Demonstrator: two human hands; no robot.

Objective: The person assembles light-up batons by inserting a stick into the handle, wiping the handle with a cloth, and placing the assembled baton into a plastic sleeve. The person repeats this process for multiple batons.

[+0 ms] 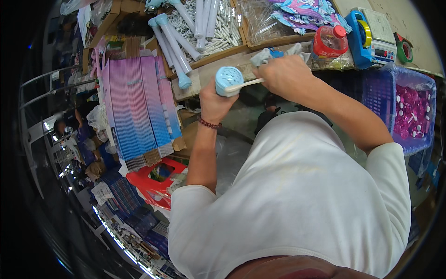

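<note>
My left hand (213, 103) holds a light blue plastic part (229, 76) with a round, perforated top turned up. In my right hand (284, 75) is a slim, pale stick (249, 83). Its thicker far end lies against the near rim of the blue part; whether it is a brush or a swab cannot be told. Just beyond the right hand, a grey-white cloth (262, 57) lies by the table edge (209, 76), with a small blue item (277, 53) beside it. My right fingertips are partly hidden.
Pale tubes with blue ends (174, 45) lie on a box of white parts (226, 38). Left stand stacked printed cartons (136, 104) above a red stool (156, 181). At right are a red-labelled bottle (329, 42), tape dispenser (359, 42), scale (381, 31) and basket (379, 101) of pink pieces.
</note>
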